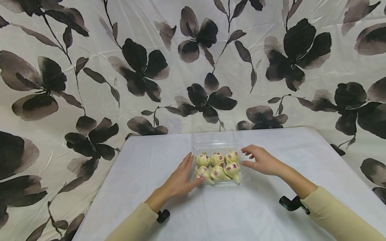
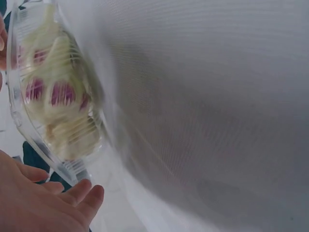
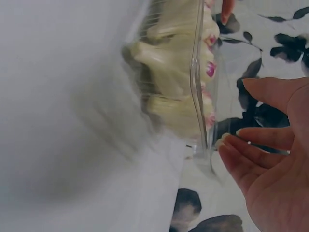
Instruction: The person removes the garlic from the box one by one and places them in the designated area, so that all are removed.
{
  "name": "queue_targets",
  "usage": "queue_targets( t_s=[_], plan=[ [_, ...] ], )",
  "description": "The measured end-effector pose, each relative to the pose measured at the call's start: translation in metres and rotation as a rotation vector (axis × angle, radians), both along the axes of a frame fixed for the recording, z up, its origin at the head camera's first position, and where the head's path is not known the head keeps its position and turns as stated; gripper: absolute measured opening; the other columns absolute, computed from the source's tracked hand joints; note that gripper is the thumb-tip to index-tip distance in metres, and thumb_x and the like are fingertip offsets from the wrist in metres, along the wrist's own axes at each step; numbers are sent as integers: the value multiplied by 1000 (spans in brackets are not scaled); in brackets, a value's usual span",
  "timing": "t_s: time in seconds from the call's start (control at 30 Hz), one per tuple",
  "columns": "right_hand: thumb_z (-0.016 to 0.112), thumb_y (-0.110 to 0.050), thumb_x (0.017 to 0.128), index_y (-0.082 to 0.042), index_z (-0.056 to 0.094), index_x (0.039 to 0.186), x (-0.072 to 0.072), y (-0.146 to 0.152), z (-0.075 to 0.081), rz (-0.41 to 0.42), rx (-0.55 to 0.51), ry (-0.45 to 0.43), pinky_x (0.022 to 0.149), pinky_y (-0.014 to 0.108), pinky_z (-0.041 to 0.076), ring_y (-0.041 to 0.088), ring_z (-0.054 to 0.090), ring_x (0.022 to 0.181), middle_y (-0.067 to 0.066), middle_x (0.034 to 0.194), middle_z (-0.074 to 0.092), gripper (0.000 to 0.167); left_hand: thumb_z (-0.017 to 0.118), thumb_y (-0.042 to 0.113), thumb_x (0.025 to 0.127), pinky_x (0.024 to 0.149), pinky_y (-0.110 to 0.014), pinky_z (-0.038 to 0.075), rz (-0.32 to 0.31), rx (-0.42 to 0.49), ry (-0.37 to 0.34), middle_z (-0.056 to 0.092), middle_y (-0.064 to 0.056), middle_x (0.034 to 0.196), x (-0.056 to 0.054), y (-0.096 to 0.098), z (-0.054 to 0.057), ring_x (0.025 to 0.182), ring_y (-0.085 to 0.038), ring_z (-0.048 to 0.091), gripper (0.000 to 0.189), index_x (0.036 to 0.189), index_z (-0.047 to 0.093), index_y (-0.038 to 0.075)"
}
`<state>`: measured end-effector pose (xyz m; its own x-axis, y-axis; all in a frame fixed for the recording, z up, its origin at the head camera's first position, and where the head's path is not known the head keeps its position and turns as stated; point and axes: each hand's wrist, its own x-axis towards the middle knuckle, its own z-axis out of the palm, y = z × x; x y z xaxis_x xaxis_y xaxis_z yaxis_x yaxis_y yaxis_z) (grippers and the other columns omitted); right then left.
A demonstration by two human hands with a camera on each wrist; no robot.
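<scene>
A clear plastic clamshell box (image 1: 217, 182) stands on the white-covered table, its see-through lid (image 1: 215, 135) raised at the back. Two rows of pale garlic bulbs (image 1: 217, 172) with purple patches fill it. Along the box's left side lies my left hand (image 1: 181, 177), fingers straight, the thumb reaching over the front left corner. My right hand (image 1: 262, 160) is beside the right side, fingers loosely bent and holding nothing. Bulbs (image 3: 174, 63) show through the box wall in the right wrist view, close to the right fingertips (image 3: 224, 140). Whether those fingertips touch the box I cannot tell.
White cloth covers the table (image 1: 141, 150), whose back edge runs just behind the box. Beyond it hangs a pale curtain (image 1: 169, 67) printed with dark flowers. Black devices (image 1: 289, 203) are strapped at both wrists.
</scene>
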<state>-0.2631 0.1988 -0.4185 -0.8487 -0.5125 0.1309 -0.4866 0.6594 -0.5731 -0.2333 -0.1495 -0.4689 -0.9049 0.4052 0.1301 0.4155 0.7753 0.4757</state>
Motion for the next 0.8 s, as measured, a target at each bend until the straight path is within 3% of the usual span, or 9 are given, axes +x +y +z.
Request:
queue_targets(
  t_s=[0.57, 0.8],
  plan=[
    [70, -18, 96, 17, 56, 131, -18, -25, -6, -2, 122, 40, 89, 48, 56, 39, 65, 106, 29, 124, 61, 52, 48, 77, 93, 117, -50, 36, 38, -89, -52, 2, -12, 172, -5, 10, -4, 153, -33, 24, 110, 163, 12, 0],
    [68, -21, 98, 11, 64, 117, -24, -38, -4, -32, 180, 12, 85, 49, 54, 34, 64, 99, 18, 105, 67, 38, 45, 79, 93, 115, -49, 39, 45, -109, -49, -2, -12, 172, -4, 12, -8, 151, -35, 28, 112, 162, 13, -2]
  ],
)
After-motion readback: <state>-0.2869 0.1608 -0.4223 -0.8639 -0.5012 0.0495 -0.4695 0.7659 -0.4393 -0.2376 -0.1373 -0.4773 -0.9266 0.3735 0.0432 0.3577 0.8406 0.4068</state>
